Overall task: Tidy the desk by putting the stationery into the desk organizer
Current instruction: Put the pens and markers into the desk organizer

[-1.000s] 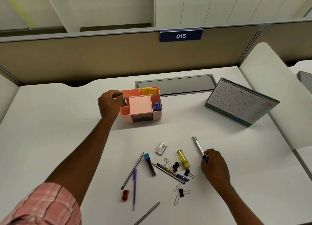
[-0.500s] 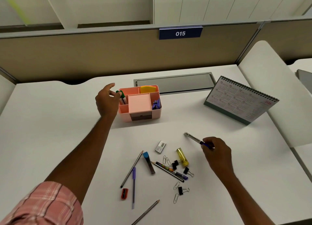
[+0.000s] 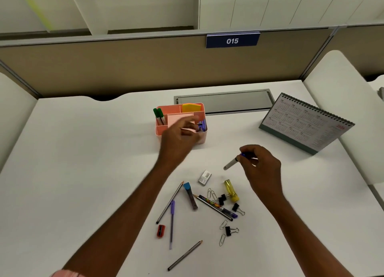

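The pink desk organizer [image 3: 160,129] stands at the desk's middle back, holding two green pens [image 3: 159,115], yellow sticky notes [image 3: 191,107] and a blue item [image 3: 202,125]. My left hand [image 3: 178,137] hovers blurred in front of it, fingers apart and holding nothing. My right hand [image 3: 259,164] grips a silver pen with a blue end [image 3: 231,163] above the desk. Loose stationery lies below: pencils [image 3: 169,202], a purple pen [image 3: 171,224], a red sharpener [image 3: 161,231], a lead case [image 3: 190,195], an eraser [image 3: 205,177], a yellow tube [image 3: 231,190], binder clips [image 3: 230,231] and paper clips.
A desk calendar [image 3: 305,123] stands at the right back. A grey cable tray lid [image 3: 224,101] lies behind the organizer. A beige partition with the sign 015 [image 3: 232,41] closes the back. White desk surface [image 3: 83,162] spreads to the left.
My left hand let go of the green pen in the organizer and swung right in front of it. My right hand lifted the silver pen and turned it, its tip now pointing down-left.
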The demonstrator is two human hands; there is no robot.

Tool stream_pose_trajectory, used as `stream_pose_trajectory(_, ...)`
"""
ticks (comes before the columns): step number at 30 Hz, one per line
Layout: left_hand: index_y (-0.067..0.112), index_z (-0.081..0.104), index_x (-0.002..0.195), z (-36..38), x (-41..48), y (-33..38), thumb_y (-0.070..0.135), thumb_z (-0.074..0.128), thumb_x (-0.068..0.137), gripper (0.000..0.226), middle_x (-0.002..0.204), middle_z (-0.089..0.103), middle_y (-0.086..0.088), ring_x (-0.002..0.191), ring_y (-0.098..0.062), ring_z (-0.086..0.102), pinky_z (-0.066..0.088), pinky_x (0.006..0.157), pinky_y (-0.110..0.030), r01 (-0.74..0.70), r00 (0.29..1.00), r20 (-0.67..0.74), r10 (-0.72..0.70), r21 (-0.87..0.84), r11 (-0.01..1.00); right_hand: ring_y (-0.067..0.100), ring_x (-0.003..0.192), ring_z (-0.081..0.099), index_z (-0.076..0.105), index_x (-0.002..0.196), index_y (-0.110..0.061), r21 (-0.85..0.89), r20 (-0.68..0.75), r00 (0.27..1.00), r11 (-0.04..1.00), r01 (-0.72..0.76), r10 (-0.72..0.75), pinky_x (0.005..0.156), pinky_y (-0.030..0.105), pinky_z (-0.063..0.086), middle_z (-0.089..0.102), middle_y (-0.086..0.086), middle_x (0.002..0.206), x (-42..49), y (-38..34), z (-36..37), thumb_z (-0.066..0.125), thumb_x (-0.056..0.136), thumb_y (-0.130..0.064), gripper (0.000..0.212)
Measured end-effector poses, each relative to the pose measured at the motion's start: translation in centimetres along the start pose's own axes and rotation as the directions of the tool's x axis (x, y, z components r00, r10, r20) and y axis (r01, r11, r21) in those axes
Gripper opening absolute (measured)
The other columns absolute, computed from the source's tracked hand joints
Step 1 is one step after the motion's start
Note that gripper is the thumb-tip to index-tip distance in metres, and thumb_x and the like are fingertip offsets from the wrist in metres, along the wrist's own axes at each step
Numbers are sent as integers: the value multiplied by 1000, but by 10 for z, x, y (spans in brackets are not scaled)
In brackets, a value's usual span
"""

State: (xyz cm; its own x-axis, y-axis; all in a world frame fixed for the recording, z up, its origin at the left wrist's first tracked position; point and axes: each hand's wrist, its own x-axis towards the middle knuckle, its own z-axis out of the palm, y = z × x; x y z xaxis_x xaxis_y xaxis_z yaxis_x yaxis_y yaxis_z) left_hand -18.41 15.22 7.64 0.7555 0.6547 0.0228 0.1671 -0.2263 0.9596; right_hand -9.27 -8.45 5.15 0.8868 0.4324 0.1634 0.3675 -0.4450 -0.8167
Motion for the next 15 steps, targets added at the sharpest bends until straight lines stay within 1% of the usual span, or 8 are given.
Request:
stream_pose_trajectory(2,30,68,134,13,-18,1,19,87,84,55,114,74,12,99,-1,71,62,83,-19,-77,985,164,62,87,993,0,94,67,72,108,-22,19,23,999,999,34,-34,82,6,51,71,-12,101,1,-15,8,78,88,-11,24)
stream_pose_trajectory(3,30,66,137,18,-26,1,20,87,84,58,119,73,11,103,0,69,60,81,-14,-105,974,214,79,115,988,-1,94,67,72,107,-23,25,32,998,998,50,-51,81,5,50,71,-13,99,1,-23,12,79,88,-11,23)
stream_pose_trajectory(5,27,64,140,25,-37,1,22,86,85,59,125,73,9,106,-1,69,57,79,-10,-127,963,254,91,129,984,-3,93,66,73,106,-23,31,46,995,996,82,-84,80,3,48,70,-12,98,1,-35,21,79,88,-11,22)
stream_pose_trajectory(7,24,68,137,26,-45,2,23,83,88,51,123,74,8,104,1,69,56,80,-8,-153,968,221,122,128,980,-7,91,64,75,107,-22,23,62,991,992,122,-123,80,2,46,70,-11,99,0,-46,28,79,89,-13,21)
stream_pose_trajectory(10,20,74,127,19,-52,4,22,81,90,39,113,74,13,94,12,67,53,80,-5,-190,979,110,174,157,969,-12,93,61,75,110,-21,30,73,979,981,189,-191,81,1,45,68,-12,100,2,-57,37,77,91,-14,20)
stream_pose_trajectory(11,19,74,127,15,-53,5,22,81,90,38,113,76,10,93,11,68,54,81,-5,-195,980,80,183,171,966,-13,94,61,75,111,-21,40,77,976,978,203,-205,81,1,45,67,-13,100,3,-61,40,76,92,-14,21)
stream_pose_trajectory(13,17,74,128,6,-52,6,22,80,90,39,116,78,3,97,1,71,56,84,-9,-210,978,58,202,193,958,-14,96,61,74,113,-21,59,86,973,976,210,-215,82,1,45,66,-15,102,4,-66,45,76,92,-15,22)
stream_pose_trajectory(15,15,73,129,-5,-48,6,22,81,89,41,116,78,0,97,-3,71,55,85,-8,-222,975,43,218,223,949,-12,97,61,73,114,-21,87,94,973,975,202,-210,81,2,47,66,-16,103,5,-70,49,76,92,-17,23)
